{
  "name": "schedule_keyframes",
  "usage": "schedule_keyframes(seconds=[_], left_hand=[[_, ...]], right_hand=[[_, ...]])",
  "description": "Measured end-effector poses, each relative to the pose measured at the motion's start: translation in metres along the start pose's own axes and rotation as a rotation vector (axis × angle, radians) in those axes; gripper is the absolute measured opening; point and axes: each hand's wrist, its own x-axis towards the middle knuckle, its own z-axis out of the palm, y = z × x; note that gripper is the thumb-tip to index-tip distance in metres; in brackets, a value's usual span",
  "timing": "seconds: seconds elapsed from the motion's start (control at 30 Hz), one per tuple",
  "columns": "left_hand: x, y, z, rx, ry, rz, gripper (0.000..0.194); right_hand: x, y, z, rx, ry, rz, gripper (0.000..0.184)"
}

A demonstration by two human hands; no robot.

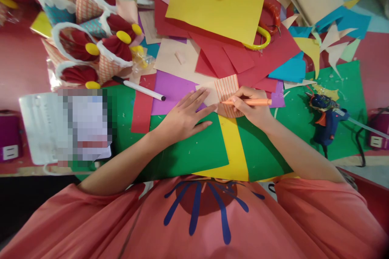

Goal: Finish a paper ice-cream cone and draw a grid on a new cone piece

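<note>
My left hand [185, 115] lies flat with fingers stretched out, pressing on a beige paper piece [209, 95] over green and purple sheets. My right hand [252, 107] is closed around an orange pen [247, 102], its tip pointing left at the beige piece. A small striped orange-and-white paper [226, 88] lies just above the pen tip. Under both hands are a green sheet [188, 149] and a yellow strip [234, 145].
A white marker [138, 88] lies left of the hands. A blue glue gun [326, 115] rests on the right. Paper cone crafts [100, 44] stand at the back left, a big yellow sheet [219, 0] and scissors [267, 24] behind. A white card [39, 125] lies at left.
</note>
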Motion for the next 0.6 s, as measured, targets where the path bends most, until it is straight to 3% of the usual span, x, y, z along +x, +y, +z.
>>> schedule_keyframes(seconds=[0.2, 0.6], left_hand=[[-0.0001, -0.0001, 0.0009, 0.034, 0.054, 0.047, 0.042], [-0.0006, -0.0002, 0.0012, 0.04, 0.048, 0.049, 0.043]], right_hand=[[0.0018, 0.0, -0.0007, -0.009, -0.009, -0.02, 0.026], [0.0014, 0.0021, -0.0002, 0.024, -0.012, 0.002, 0.028]])
